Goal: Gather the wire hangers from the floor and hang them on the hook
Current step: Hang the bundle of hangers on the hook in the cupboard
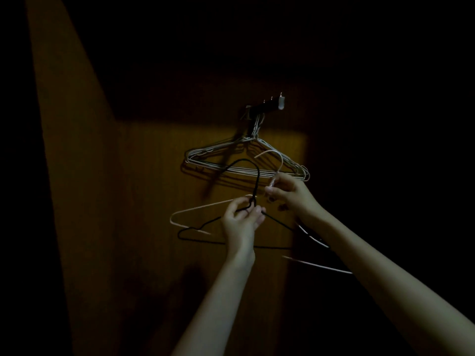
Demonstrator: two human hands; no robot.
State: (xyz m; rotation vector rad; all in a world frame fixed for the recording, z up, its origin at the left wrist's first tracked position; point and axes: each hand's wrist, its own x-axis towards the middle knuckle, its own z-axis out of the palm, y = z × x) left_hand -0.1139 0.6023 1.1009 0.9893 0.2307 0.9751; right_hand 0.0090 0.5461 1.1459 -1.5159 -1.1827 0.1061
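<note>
Left hand (243,217) pinched the twisted neck of the black hanger (232,241), fingers curled round the wire where the hook stem met the shoulders. Its black hook curved up and left above the hand; its triangle hung below, spreading left and right of the wrist.

Right hand (289,192) gripped the neck of the white hanger (191,210) just under its hook, fingers closed on the wire. That hook arched up-left above the hand, level with the lower bars of the hung bunch. White hanger's left shoulder ran out left, just above the black one's left corner; its right side passed behind the right forearm and showed again as a pale bar lower right.

Both hands sat close together, right slightly higher and further right, both below and a bit left of the hook rack (267,105).

Rack was mounted on the wooden door (154,201), several pegs showing. Hung hangers (246,160), a pale wire bunch, dangled from its left end, tilted down to the right. Exact count unreadable in the dim light. Held hangers were near the bunch, not on the rack.
</note>
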